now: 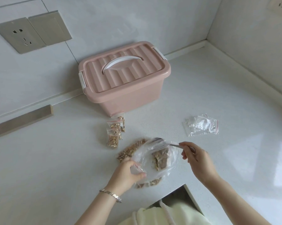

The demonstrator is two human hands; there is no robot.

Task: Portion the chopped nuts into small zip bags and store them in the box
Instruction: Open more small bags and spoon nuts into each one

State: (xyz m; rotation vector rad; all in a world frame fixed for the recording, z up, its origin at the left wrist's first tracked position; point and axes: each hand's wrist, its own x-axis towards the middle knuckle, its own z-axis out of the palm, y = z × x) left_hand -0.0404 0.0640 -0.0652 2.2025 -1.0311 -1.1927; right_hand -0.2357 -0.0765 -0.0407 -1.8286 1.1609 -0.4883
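In front of the pink box, the left hand pinches a small bag so the right hand, gripping a spoon, can scoop nuts in.

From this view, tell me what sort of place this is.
Probably a home kitchen: a white counter meeting tiled walls, a socket above it, and nuts and bags laid out by a box.

Pink ribbed box, white handle, brown nuts.
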